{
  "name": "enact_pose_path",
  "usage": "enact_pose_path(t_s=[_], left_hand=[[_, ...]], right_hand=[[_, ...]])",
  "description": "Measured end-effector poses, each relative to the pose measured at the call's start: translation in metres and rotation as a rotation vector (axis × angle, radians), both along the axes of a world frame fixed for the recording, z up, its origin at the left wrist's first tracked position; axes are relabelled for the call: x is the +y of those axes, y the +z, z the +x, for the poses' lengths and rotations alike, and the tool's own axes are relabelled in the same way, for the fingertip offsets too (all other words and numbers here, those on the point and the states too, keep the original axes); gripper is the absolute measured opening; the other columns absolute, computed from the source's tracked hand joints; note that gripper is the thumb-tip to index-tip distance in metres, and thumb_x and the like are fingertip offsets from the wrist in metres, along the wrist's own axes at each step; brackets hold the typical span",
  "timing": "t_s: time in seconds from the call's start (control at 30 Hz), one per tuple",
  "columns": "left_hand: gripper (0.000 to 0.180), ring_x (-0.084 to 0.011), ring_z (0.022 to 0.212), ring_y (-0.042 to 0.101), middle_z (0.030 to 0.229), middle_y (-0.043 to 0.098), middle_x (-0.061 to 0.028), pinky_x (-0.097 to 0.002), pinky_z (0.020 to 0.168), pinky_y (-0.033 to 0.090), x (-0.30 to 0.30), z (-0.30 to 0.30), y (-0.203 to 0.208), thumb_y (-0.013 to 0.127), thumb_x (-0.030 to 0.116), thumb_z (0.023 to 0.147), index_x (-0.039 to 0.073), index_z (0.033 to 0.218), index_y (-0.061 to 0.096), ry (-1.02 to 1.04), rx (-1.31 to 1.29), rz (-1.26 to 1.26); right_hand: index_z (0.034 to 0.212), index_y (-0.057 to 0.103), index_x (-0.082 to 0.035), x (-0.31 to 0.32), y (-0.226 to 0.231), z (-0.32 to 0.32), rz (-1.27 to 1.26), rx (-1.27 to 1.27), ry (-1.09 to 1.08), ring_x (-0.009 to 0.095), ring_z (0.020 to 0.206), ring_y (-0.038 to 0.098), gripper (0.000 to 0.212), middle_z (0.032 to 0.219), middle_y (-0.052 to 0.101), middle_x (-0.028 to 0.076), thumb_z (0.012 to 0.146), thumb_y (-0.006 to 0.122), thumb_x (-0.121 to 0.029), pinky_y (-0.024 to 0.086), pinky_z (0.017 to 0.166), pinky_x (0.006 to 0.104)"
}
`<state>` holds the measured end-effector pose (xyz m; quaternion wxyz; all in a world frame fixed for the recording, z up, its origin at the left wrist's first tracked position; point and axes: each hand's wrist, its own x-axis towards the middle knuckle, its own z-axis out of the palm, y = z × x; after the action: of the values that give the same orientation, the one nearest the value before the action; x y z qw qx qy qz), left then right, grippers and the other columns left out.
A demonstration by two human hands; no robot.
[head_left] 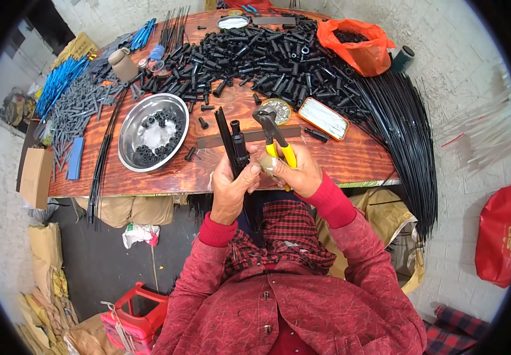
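Observation:
My left hand [230, 192] is closed around several thin black rods [222, 133] and a ribbed black plastic tube piece [239, 147], all pointing up and away from me. Close beside it on the right, my right hand [304, 173] grips yellow-handled pincers [267, 117], their metal head tilted up to the left. Something tan wraps a finger of that hand. Both hands are above the table's near edge, almost touching. Beyond them lie a flat metal bar [208, 142], a round tin of small shiny bits [277, 110] and a rectangular tin of white material [323, 118].
Black plastic parts [255, 56] are heaped across the far table. A steel bowl [124, 155] of black rings stands left, grey parts [84, 109] beyond it. A long black rod bundle [406, 142] hangs over the right edge, near an orange bag [380, 56]. A red stool [156, 302] is lower left.

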<state>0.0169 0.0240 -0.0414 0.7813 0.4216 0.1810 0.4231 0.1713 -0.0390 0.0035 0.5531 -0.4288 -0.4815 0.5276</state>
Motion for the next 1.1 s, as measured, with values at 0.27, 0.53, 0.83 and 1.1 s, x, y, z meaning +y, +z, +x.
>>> enact_pose_path(t_s=[0.27, 0.53, 0.83, 1.1], left_hand=[[0.036, -0.0035, 0.059, 0.046, 0.083, 0.059, -0.0005, -0.0178, 0.049, 0.035, 0.004, 0.003, 0.002, 0.069, 0.003, 0.084, 0.001, 0.117, 0.054, 0.061, 0.043, -0.022], [0.037, -0.0010, 0.057, 0.044, 0.079, 0.058, 0.0034, -0.0172, 0.048, 0.033, 0.006, 0.007, -0.002, 0.072, 0.003, 0.082, 0.001, 0.115, 0.056, 0.148, 0.130, 0.001], [0.037, -0.0021, 0.056, 0.044, 0.077, 0.057, 0.0033, -0.0180, 0.048, 0.033, 0.006, 0.007, 0.000, 0.073, 0.004, 0.082, 0.001, 0.114, 0.056, 0.140, 0.095, -0.027], [0.038, -0.0034, 0.056, 0.046, 0.078, 0.060, -0.0003, -0.0182, 0.048, 0.035, 0.007, 0.005, -0.003, 0.073, 0.005, 0.081, 0.001, 0.115, 0.055, 0.107, 0.046, 0.001]], right_hand=[[0.102, 0.057, -0.002, 0.004, -0.021, 0.000, 0.015, -0.159, -0.269, 0.007, 0.079, 0.057, 0.025, 0.086, 0.062, 0.001, 0.082, 0.070, -0.008, 0.049, 0.071, 0.0256], [0.095, 0.054, -0.002, 0.002, -0.021, -0.004, 0.137, -0.657, -0.488, 0.009, 0.072, 0.053, 0.020, 0.079, 0.056, 0.003, 0.082, 0.068, -0.006, 0.045, 0.065, 0.0256], [0.105, 0.056, 0.000, 0.000, -0.035, -0.002, 0.028, -0.325, -0.410, 0.007, 0.070, 0.051, 0.024, 0.080, 0.056, -0.001, 0.088, 0.067, -0.013, 0.044, 0.061, 0.0241], [0.102, 0.061, 0.001, 0.000, -0.012, 0.005, 0.271, -0.658, -0.369, 0.013, 0.073, 0.059, 0.024, 0.083, 0.062, 0.006, 0.081, 0.069, -0.006, 0.047, 0.065, 0.0278]])
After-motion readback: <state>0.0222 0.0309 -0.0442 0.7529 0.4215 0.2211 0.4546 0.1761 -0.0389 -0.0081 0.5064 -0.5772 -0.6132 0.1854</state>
